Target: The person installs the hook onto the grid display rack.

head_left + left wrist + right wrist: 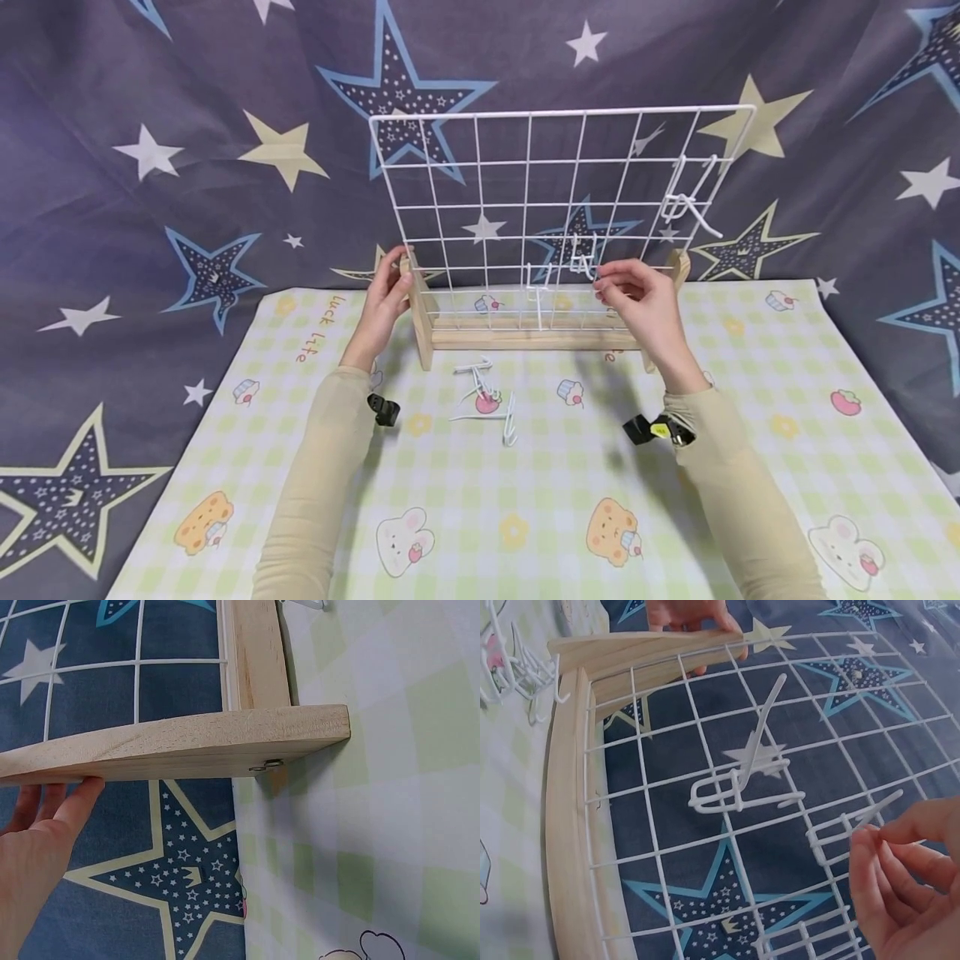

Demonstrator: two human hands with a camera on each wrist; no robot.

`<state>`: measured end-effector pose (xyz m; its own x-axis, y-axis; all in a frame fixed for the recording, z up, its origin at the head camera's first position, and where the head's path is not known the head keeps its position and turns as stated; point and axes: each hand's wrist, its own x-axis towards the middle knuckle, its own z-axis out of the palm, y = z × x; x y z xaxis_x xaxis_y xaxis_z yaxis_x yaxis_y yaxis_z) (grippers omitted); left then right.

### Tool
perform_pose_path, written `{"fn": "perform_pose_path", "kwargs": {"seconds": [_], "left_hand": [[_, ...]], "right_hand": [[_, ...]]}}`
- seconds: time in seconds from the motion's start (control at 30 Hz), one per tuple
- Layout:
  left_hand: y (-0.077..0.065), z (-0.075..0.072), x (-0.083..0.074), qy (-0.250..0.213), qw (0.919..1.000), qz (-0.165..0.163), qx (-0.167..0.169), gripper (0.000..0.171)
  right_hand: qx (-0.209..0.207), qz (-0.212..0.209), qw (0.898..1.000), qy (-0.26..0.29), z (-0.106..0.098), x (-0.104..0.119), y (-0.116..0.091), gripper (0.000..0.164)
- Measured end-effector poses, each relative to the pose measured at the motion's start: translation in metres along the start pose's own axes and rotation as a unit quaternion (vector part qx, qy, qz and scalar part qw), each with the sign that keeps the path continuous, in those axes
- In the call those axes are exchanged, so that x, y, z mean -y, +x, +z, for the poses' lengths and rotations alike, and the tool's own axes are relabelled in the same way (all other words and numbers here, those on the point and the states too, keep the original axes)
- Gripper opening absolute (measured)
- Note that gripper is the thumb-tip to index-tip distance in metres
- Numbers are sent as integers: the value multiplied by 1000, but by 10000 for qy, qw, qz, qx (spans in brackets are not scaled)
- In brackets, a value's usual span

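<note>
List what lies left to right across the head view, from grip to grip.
Beige-sleeved left grip, pale wooden side post, scattered thin white wire hooks, lowest hung white wire hook, middle hung white wire hook, beige-sleeved right grip.

Grid (562,112) white. Hooks (758,736) white too. Stand (487,340) pale wood, light grain. Cloth (450,492) green-and-white check, cartoon prints in orange, red, pink, white, blue. Backdrop (67,242) dark blue-purple, star print: white, cream, blue outlines, some star-filled. Sleeves (307,483) plain beige. Wrist cameras (385,410) black, yellow label (660,430) on right one.
</note>
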<state>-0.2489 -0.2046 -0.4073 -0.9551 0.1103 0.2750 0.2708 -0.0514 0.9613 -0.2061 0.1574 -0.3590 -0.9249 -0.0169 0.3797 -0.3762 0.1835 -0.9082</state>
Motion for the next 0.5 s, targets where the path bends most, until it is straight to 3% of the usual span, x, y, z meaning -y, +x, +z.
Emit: {"fn": "perform_pose_path", "kwargs": {"seconds": [0.2, 0.5], "left_hand": [[0, 0, 1, 3, 10000, -6, -13, 46], [-1, 0, -1, 32, 10000, -41, -28, 46]], "right_hand": [[61, -164, 9998, 96, 3, 19, -8, 18], [208, -127, 9995, 191, 5, 5, -14, 20]]}}
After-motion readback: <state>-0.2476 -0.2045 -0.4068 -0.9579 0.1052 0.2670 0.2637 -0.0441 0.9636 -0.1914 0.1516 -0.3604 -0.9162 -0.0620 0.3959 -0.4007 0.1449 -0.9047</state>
